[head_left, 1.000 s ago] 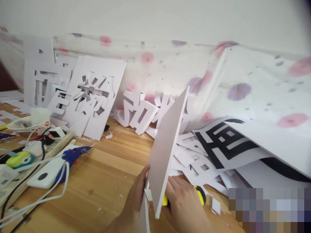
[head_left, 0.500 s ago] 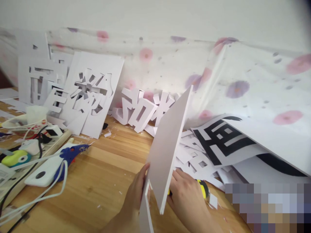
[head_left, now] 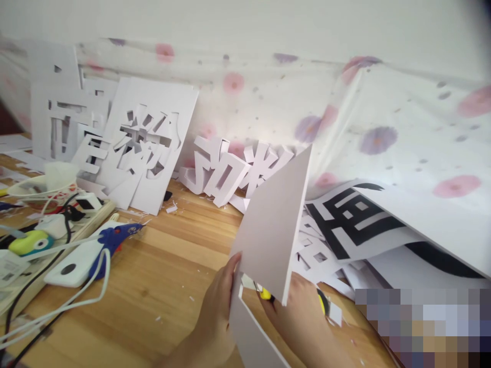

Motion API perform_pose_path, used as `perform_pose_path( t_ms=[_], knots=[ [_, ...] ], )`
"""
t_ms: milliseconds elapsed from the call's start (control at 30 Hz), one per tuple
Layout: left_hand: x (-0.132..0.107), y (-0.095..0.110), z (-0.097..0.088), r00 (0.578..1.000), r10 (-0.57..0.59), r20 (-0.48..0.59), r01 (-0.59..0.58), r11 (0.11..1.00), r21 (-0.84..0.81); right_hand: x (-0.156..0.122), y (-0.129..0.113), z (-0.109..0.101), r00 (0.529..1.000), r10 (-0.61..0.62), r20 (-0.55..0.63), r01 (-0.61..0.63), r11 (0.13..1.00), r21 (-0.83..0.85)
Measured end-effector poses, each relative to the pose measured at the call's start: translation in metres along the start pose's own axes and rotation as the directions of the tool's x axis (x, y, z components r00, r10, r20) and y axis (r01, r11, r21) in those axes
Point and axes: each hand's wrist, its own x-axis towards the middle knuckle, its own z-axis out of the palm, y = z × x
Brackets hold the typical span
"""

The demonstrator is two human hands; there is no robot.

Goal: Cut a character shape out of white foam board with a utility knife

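My left hand (head_left: 217, 301) is closed on the left edge of a white foam board (head_left: 274, 220), held upright on a slant above the table. Below a gap in that edge, a lower white panel (head_left: 255, 332) angles toward me; whether the two are still one piece I cannot tell. Closed around a yellow-and-black utility knife (head_left: 265, 294), my right hand (head_left: 303, 312) is partly behind the board. The knife's front end shows in the gap by the cut edge, and its rear end sticks out past the hand.
Cut-out boards (head_left: 153, 138) and white block characters (head_left: 226, 176) lean by the plastic-covered wall. A blue glue gun (head_left: 115, 240) with cables lies beside a power strip (head_left: 92, 230) on the left. Printed sheets (head_left: 356, 220) and scraps (head_left: 312, 255) pile up on the right.
The board has turned to show more of its broad face, and its lower corner has swung up and right. The knife's front end has come into view in the gap.
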Motion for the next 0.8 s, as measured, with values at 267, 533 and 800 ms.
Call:
perform_pose_path(
  t_ms=[267, 533, 800],
  knots=[
    [0.002, 0.014, -0.001, 0.986, 0.166, -0.016, -0.161, 0.975, 0.151, -0.001, 0.011, -0.014, 0.871, 0.06, 0.487, -0.272, 0.885, 0.377],
    [-0.002, 0.015, 0.0, 0.979, 0.202, 0.01, -0.201, 0.967, 0.157, 0.001, 0.016, -0.018, 0.879, 0.019, 0.477, -0.26, 0.857, 0.445],
    [-0.002, -0.011, -0.001, 0.999, 0.044, -0.027, -0.045, 0.999, -0.015, 0.0, 0.01, -0.029, 0.821, -0.202, 0.533, -0.142, 0.833, 0.534]
  ],
)
